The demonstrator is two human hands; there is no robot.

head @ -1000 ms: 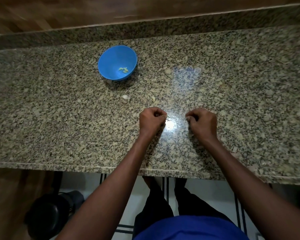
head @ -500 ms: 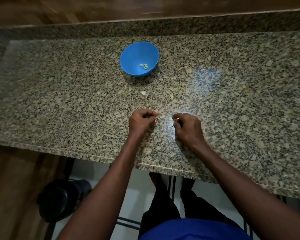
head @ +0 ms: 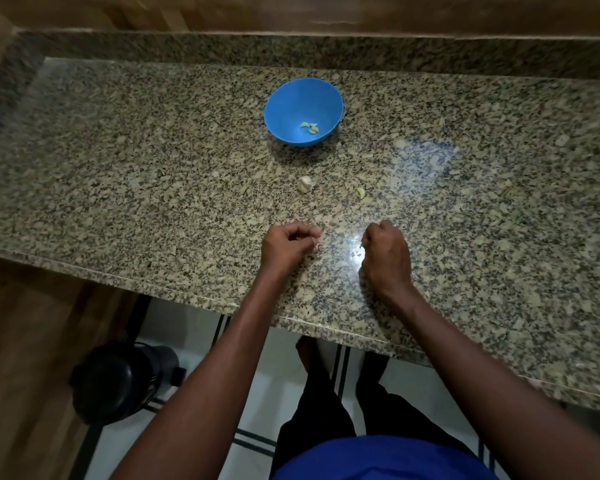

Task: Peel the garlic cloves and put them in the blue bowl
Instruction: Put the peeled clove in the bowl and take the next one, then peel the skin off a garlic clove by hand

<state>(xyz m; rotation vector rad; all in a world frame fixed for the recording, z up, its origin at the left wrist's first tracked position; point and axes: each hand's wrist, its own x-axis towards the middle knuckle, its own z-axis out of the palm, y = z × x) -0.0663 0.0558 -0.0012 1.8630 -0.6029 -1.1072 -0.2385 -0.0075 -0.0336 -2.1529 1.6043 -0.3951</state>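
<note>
The blue bowl (head: pixel 303 98) stands at the middle back of the granite counter (head: pixel 153 174), with a few peeled cloves (head: pixel 309 127) inside. A small clump of unpeeled garlic (head: pixel 305 184) lies in front of the bowl, and a pale loose clove or piece (head: pixel 361 192) lies to its right. My left hand (head: pixel 284 245) is near the counter's front edge, its fingers curled and pinching a garlic clove (head: pixel 315 241) at the fingertips. My right hand (head: pixel 387 254) is a short gap to the right, its fingers curled around what looks like a thin sliver of garlic skin (head: pixel 362 244).
A granite backsplash (head: pixel 291 50) runs along the counter's back and left side. A bright light reflection (head: pixel 352 244) sits between my hands. Below the front edge, a black round object (head: pixel 118 379) stands on the tiled floor at the left.
The view has swung so the bowl now appears further right. My right hand has pulled slightly away from my left hand, which still pinches the clove.
</note>
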